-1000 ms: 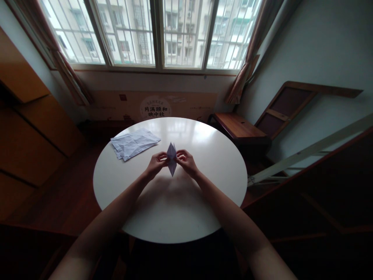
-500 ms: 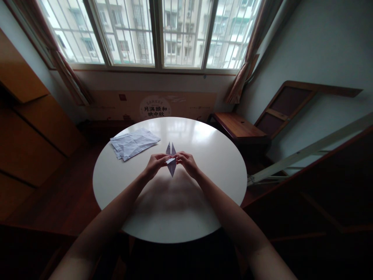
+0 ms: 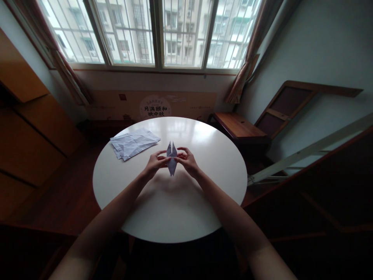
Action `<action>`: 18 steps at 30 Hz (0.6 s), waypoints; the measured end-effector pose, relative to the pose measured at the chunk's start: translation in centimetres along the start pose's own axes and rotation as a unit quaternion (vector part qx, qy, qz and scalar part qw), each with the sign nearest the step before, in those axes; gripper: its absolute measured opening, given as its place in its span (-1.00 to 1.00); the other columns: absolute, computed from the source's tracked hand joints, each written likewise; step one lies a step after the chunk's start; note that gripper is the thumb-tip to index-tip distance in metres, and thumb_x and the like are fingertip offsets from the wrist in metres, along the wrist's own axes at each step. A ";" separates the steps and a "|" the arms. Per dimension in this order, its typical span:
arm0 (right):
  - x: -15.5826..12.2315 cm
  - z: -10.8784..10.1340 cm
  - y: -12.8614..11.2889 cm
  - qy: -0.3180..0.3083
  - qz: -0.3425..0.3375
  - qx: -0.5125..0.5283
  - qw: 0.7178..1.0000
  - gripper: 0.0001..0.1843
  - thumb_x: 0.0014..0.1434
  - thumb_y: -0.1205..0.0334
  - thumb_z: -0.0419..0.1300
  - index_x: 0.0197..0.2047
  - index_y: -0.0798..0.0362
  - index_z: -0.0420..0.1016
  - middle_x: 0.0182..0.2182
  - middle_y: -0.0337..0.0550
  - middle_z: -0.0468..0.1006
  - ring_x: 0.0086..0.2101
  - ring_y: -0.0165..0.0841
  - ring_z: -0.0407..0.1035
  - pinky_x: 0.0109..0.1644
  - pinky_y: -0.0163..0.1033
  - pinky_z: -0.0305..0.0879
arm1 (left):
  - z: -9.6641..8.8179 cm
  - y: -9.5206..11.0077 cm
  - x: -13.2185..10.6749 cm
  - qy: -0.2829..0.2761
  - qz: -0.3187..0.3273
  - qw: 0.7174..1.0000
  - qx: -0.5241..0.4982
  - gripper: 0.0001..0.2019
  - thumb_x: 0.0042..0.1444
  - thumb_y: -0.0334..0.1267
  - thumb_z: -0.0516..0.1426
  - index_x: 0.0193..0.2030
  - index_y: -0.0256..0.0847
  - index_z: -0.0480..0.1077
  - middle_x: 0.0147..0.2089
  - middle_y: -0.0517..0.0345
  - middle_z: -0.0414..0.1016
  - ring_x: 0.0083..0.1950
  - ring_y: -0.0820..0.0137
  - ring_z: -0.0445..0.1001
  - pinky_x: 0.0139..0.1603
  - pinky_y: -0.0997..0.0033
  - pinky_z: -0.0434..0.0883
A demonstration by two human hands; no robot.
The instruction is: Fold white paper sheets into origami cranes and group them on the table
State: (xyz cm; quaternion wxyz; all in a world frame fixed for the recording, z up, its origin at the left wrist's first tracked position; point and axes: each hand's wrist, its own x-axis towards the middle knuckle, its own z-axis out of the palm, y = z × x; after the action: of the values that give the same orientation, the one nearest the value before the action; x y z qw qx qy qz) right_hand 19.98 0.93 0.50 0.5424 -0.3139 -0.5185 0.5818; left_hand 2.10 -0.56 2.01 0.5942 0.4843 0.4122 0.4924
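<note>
A small folded paper figure [image 3: 171,160], pale and kite-shaped with two points at its top, is held upright over the middle of a round white table [image 3: 204,186]. My left hand [image 3: 154,163] pinches its left side. My right hand [image 3: 187,160] pinches its right side, fingers curled round the paper. Both forearms reach in from the bottom of the picture.
A loose stack of creased white paper sheets [image 3: 133,142] lies on the table's far left. Behind the table are a printed cardboard panel [image 3: 154,105] under the window, a low wooden stand [image 3: 239,127] at right, and wooden cabinets [image 3: 26,128] at left.
A flap that lay folded across the figure half a second ago is up again. The two top points now stand apart, and my hands sit slightly higher on the paper.
</note>
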 end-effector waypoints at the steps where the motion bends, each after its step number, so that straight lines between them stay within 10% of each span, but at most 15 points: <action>1: 0.0 0.0 0.0 0.002 -0.002 -0.001 1.000 -0.38 -0.22 0.12 0.48 -0.10 -0.01 0.34 -0.44 -0.32 0.50 -0.40 -0.39 0.44 -0.24 -0.21 0.39 | 0.0 -0.1 0.0 -0.006 -0.004 1.000 0.000 -0.39 -0.23 -0.11 0.43 -0.04 -0.41 0.47 -0.31 -0.09 0.61 -0.31 0.20 0.59 -0.19 0.15 0.53; 18: -0.3 0.0 0.3 -0.049 0.033 -0.020 0.998 -0.23 -0.17 0.11 0.48 0.10 0.06 0.33 -0.53 -0.36 0.48 -0.49 -0.41 0.40 -0.37 -0.29 0.35 | 0.0 0.2 -0.3 -0.041 0.013 0.998 0.050 -0.58 -0.21 -0.07 0.41 -0.31 -0.40 0.55 -0.34 -0.07 0.61 -0.36 0.25 0.58 -0.29 0.31 0.48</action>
State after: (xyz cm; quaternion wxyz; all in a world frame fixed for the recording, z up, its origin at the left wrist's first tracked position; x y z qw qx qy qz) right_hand 19.94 0.71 0.15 0.4906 -0.3131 -0.5447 0.6038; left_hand 2.01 -0.80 2.25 0.5789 0.5384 0.4054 0.4589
